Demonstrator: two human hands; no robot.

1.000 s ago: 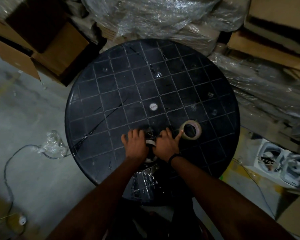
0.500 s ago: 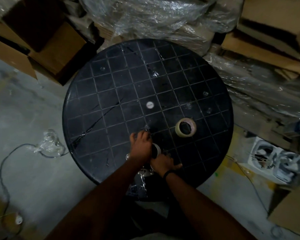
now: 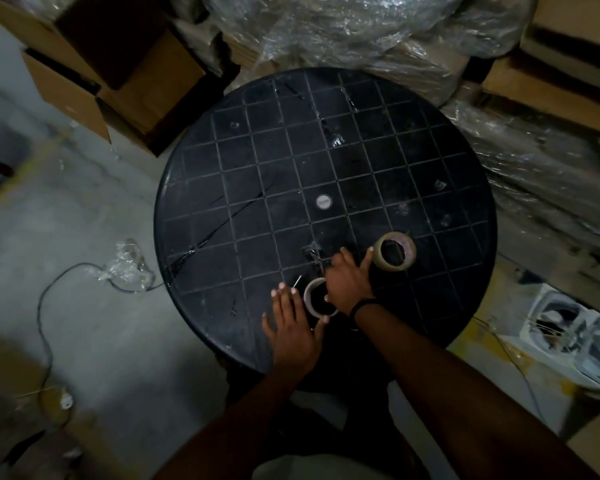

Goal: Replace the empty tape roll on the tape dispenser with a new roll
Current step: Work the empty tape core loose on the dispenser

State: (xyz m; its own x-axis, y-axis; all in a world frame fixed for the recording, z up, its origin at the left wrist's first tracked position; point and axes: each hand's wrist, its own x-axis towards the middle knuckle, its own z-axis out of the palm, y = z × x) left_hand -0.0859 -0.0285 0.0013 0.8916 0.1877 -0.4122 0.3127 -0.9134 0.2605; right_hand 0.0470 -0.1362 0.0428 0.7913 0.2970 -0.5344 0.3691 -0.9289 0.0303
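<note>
- A round black plastic table [image 3: 413,140] with a moulded grid top stands among brown cardboard boxes [image 3: 146,84] and crumpled clear plastic wrap [image 3: 361,32]; the person works at its six o'clock edge.
- The pale, bare cardboard tape core [image 3: 317,297], evidently the empty roll, lies flat on the table at about six o'clock from the small white centre cap [image 3: 324,202].
- The left hand [image 3: 291,329] lies palm-down with fingers straight and spread, holding nothing. Its thumb touches the core's near rim, seemingly to steady it.
- The right hand [image 3: 349,284] covers the core's three o'clock side, fingers bent over something beneath. Whether it grips the core, the dispenser, or merely presses down, I cannot tell.
- A full roll of tan tape [image 3: 394,251] stands slightly tilted at four o'clock from the cap. The right forefinger reaches up to its near wall, apparently touching. It appears placed within easy reach as the replacement.
- The tape dispenser itself cannot be made out. A thin glinting metal part [image 3: 314,256] shows just beyond the right hand's knuckles and may belong to it; dim light and the covering hand prevent confirmation.
- Judgement: the old core appears to be off, the new roll not yet fitted.
- On the grey concrete floor, a dark cable [image 3: 45,327] and a scrap of clear film [image 3: 125,265] lie at nine o'clock; white fan-like units [image 3: 568,327] are cut off at the right frame edge.
</note>
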